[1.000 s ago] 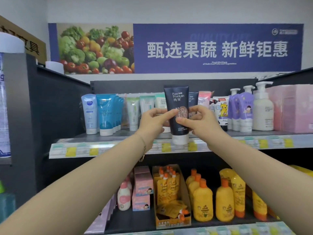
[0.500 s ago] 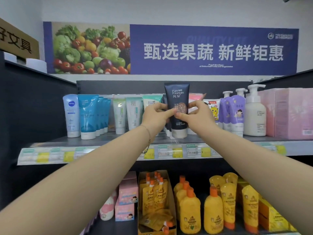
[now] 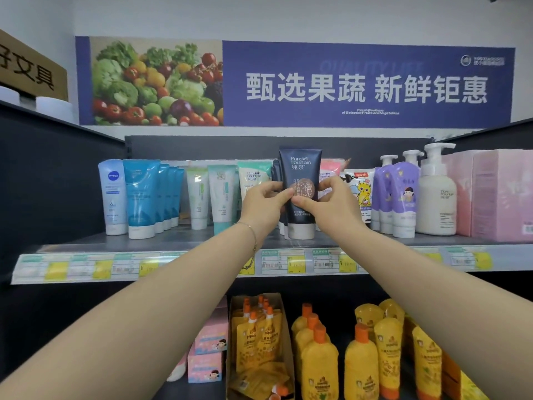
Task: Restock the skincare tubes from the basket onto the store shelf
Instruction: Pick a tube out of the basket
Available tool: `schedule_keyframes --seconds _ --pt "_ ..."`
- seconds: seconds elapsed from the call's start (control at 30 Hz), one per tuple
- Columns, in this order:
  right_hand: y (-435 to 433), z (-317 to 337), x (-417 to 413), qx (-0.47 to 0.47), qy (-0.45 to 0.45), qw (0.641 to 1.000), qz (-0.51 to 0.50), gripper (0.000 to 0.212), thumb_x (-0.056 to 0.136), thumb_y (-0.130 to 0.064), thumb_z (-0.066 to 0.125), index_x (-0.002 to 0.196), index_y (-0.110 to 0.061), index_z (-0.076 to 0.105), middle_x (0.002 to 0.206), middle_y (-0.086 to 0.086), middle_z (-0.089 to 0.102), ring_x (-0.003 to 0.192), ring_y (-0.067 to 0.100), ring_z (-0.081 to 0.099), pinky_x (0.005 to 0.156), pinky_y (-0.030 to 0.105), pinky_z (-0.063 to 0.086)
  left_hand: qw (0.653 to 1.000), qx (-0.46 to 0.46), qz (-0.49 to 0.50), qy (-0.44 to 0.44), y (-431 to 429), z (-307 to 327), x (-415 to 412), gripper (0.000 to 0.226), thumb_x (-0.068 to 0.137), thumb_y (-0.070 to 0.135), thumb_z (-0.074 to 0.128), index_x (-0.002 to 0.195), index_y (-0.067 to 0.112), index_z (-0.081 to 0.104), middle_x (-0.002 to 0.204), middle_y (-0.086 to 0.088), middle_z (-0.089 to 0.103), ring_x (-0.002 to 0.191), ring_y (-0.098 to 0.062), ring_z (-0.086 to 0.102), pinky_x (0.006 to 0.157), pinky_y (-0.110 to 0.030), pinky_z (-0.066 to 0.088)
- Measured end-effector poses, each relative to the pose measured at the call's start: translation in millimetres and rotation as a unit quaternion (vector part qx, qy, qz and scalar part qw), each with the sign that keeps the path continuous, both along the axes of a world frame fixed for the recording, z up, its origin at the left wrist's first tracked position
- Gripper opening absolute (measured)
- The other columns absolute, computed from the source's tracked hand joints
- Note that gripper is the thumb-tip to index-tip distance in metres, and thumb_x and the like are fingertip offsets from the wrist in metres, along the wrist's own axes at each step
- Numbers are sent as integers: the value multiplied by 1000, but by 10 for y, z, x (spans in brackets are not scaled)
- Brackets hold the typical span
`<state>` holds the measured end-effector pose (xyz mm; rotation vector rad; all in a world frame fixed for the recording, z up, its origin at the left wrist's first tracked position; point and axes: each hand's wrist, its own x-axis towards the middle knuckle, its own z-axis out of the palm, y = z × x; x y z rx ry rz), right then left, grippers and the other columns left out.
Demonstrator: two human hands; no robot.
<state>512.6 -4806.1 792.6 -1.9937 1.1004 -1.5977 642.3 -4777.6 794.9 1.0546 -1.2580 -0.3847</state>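
On the store shelf [image 3: 178, 241], among other tubes [image 3: 141, 197] standing cap-down with labels outward for shoppers: dark skincare tube [image 3: 300, 168], upright, cap on the shelf. Pinched at mid-body by left hand [image 3: 264, 207] and right hand [image 3: 331, 209], likely squaring its label forward.

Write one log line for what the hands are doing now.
step: shelving | left hand: pinches dark tube | right hand: pinches dark tube | dark tube: upright, cap down on shelf
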Motion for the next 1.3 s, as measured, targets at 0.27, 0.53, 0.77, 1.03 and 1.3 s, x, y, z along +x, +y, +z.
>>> schedule_keyframes --seconds 0.27,0.53,0.77,1.03,1.3 --pt "-45 -52 24 -4 6 1000 -4 48 76 -39 78 103 -19 42 95 2 58 88 21 57 69 31 40 999 7 32 -24 -66 -13 -16 38 89 16 64 125 5 59 114 -12 66 108 -27 61 89 -34 49" --pt "-110 -100 16 3 24 1000 3 52 75 -46 75 107 -23 42 103 4 60 95 22 58 81 39 49 999 23 33 -26 -94 -58 19 37 89 21 65 122 5 61 110 -13 68 99 -26 64 88 -37 51" --pt "-46 -136 -49 -3 58 998 -27 49 73 -51 75 92 -14 47 83 1 57 78 19 55 69 38 48 993 32 92 -68 -36 -89 -5 21 86 30 67 95 13 59 90 -7 66 82 -19 62 79 -36 53" --pt "205 -181 -124 -134 241 956 -97 20 86 -37 61 89 -20 52 83 -4 55 76 18 55 64 32 45 933 35 172 -313 251 -145 -15 5 85 21 60 81 18 58 80 4 60 80 -17 58 78 -37 53" --pt "470 -210 -113 -181 291 933 -113 16 89 -34 54 94 -19 53 91 -3 55 80 18 54 71 35 49 828 -35 237 -507 640 -192 45 11 90 27 51 93 17 54 87 2 56 82 -18 53 66 -28 42"
